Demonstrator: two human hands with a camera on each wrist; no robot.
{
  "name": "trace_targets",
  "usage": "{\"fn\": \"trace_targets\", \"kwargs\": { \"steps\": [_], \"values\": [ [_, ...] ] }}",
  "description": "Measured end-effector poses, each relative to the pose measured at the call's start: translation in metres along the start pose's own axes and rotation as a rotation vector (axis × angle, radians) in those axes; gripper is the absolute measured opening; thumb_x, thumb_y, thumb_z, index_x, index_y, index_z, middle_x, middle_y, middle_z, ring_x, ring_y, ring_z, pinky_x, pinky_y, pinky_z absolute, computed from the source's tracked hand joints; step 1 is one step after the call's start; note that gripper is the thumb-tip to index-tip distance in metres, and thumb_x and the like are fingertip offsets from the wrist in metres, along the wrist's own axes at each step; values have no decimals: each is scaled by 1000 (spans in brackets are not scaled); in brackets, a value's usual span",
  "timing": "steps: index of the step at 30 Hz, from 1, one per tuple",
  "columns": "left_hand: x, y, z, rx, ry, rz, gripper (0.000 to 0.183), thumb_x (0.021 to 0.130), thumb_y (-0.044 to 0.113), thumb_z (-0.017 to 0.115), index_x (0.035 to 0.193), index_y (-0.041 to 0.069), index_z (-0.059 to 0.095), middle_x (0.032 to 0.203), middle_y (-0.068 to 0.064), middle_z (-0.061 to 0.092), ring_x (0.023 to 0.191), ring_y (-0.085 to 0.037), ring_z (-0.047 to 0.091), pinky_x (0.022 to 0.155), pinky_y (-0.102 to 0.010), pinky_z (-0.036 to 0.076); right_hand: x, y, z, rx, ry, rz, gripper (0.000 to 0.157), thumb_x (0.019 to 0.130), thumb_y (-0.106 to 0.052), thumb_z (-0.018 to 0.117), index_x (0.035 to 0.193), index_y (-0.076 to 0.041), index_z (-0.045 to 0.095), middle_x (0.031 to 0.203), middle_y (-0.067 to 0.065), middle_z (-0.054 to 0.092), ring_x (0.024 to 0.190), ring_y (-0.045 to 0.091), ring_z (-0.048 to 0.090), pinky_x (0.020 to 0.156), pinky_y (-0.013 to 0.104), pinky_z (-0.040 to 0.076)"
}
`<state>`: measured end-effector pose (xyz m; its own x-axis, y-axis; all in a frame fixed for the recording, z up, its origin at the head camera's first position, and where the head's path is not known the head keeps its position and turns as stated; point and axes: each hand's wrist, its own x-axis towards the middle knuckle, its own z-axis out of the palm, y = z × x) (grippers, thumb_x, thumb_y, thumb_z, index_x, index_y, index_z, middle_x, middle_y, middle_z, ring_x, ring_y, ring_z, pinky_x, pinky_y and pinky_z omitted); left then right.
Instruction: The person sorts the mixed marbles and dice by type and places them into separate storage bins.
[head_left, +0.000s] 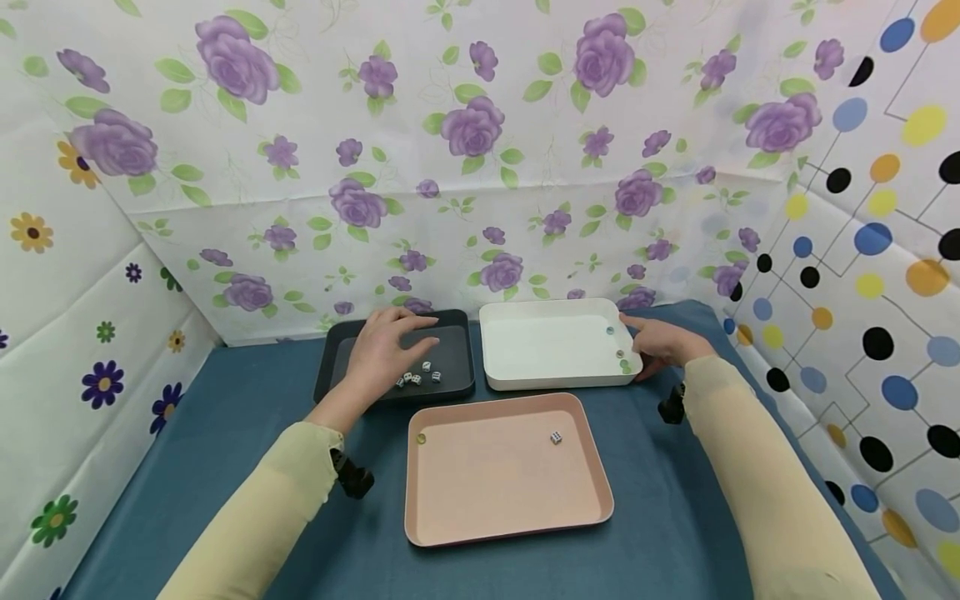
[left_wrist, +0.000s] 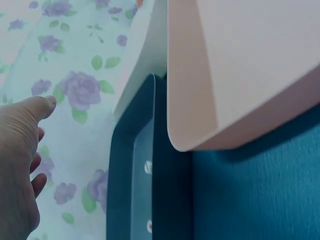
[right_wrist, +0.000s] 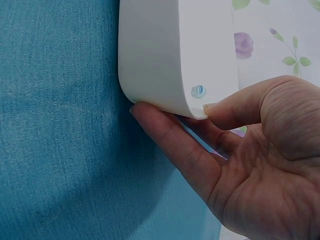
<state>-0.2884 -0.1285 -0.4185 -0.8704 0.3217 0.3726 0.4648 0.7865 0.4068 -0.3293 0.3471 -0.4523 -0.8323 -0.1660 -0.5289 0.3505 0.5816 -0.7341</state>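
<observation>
My left hand (head_left: 382,354) hovers over the black tray (head_left: 453,354), thumb and fingers apart and holding nothing. Several small white dice (head_left: 427,366) lie in that tray, right of the hand. To its right, the white tray (head_left: 547,342) is pinched at its right end by my right hand (head_left: 667,340). In the right wrist view the thumb (right_wrist: 230,111) is on the rim and a finger is against the outer wall. A few small clear glass marbles (head_left: 626,365) lie at that end, one of them a bluish marble (right_wrist: 199,91).
In front stands a pink tray (head_left: 495,492) with a single die (head_left: 556,437) and a yellowish marble (head_left: 421,438) in it. A blue cloth (head_left: 660,517) covers the table. Flower-patterned sheets (head_left: 420,158) hang behind and left, a dotted sheet (head_left: 870,283) at right.
</observation>
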Motion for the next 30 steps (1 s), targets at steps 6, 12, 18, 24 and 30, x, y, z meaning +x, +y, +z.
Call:
{"fn": "trace_targets", "kwargs": {
  "steps": [6, 12, 18, 24, 30],
  "values": [
    [-3, 18, -5, -46, 21, 58, 38, 94, 35, 76, 131, 26, 72, 119, -2, 59, 111, -27, 49, 87, -47, 46, 1, 0, 0, -6, 8, 8, 88, 99, 7, 42, 164, -26, -7, 165, 31, 4, 95, 35, 67, 81, 47, 59],
    [-9, 30, -6, -85, 40, 140, 36, 94, 32, 78, 128, 24, 74, 113, 0, 60, 108, -25, 49, 83, -43, 45, 0, -1, 0, -11, 8, 5, 88, 99, 7, 42, 164, -25, -7, 165, 31, 3, 97, 36, 67, 80, 46, 60],
    [-14, 45, -8, -115, 32, 216, 35, 93, 31, 78, 127, 23, 74, 116, 0, 60, 106, -22, 49, 84, -40, 46, 0, -1, 0, -7, 4, 1, 88, 98, 7, 42, 164, -26, -7, 165, 31, 3, 101, 38, 65, 80, 46, 59],
    [-18, 63, -9, -151, 40, 283, 35, 91, 27, 81, 125, 22, 76, 118, -1, 61, 107, -22, 50, 87, -42, 45, 0, -1, 0, 2, -3, 1, 88, 99, 7, 41, 164, -27, -8, 165, 31, 2, 105, 39, 63, 80, 47, 59],
    [-19, 75, -10, -157, 35, 337, 33, 91, 26, 81, 123, 22, 77, 115, 0, 62, 105, -22, 51, 87, -41, 46, 0, 0, -1, -5, -2, -3, 88, 99, 7, 41, 164, -26, -8, 165, 31, 2, 104, 40, 63, 79, 46, 60]
  ]
}}
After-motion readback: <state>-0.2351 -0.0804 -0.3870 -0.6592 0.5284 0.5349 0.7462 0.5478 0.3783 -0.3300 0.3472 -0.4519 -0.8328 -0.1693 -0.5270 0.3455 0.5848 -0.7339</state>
